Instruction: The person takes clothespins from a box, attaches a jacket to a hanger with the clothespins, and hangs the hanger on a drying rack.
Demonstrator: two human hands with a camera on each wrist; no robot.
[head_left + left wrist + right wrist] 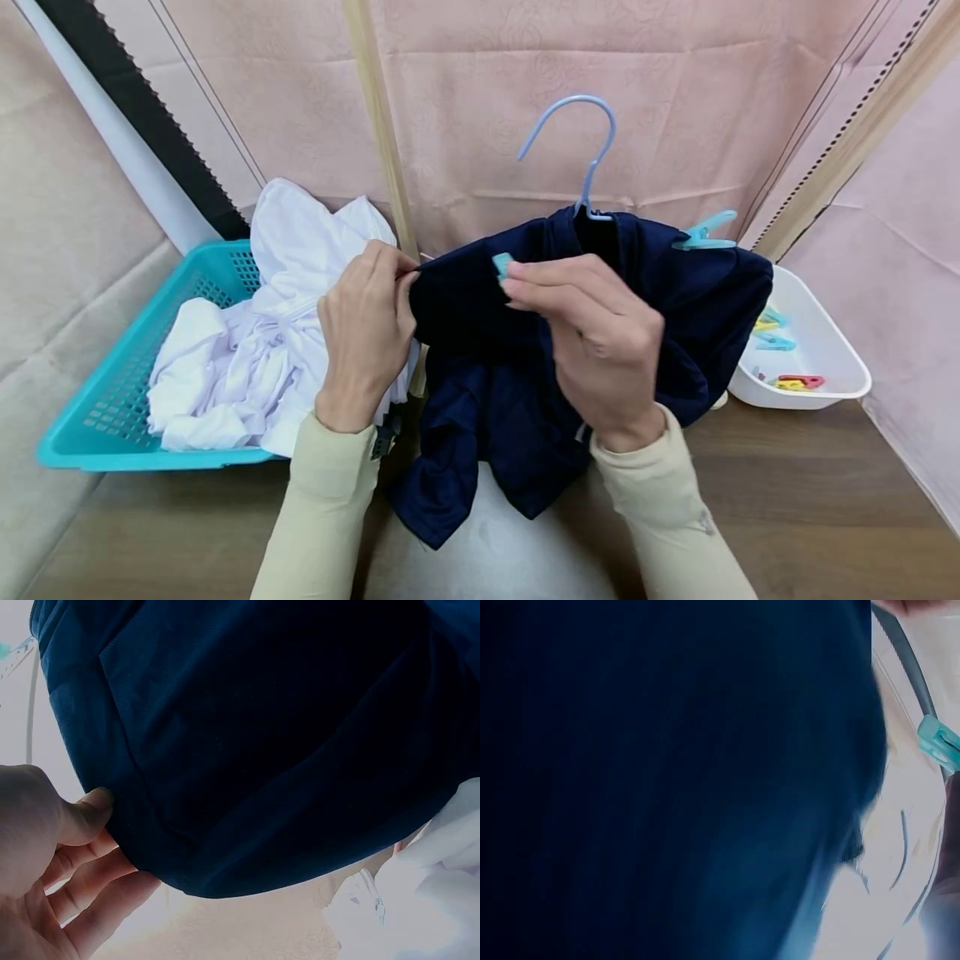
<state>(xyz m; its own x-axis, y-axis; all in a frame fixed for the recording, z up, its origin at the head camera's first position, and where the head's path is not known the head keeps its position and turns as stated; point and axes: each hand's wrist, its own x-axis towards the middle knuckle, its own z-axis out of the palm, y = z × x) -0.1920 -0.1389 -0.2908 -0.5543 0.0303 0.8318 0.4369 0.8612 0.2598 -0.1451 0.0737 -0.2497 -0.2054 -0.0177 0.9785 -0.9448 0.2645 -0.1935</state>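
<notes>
Turquoise perforated plastic basket [150,460]: at nine o'clock on the brown wood-grain desk [810,483], keeping crumpled white cloth [225,367] together.
Left hand [363,329]: at ten o'clock of the navy-blue cloth garment [480,333], thumb and fingers pinching its upper edge, probably to keep that shoulder stretched and steady.
Garment: in the middle, over a pale-blue hanger [609,125] whose curved hook rises from the neck at twelve o'clock; the hanger presumably shapes the shoulders.
Right hand [600,342]: in front of the garment, fingers pinching a small turquoise plastic clothes peg [502,265] by the tips, perhaps for precise control.
Light-turquoise plastic shoulder peg [705,237]: at the garment's two o'clock, seemingly clamping cloth against slipping.
White plastic tub [825,342]: at three o'clock, holding loose coloured pegs [802,382], handy for the right hand.
Hidden: cloth covers the hanger's arms and the tub's left side; whether the pinched peg gapes, I cannot tell; blurred navy cloth fills most of the right wrist view.
</notes>
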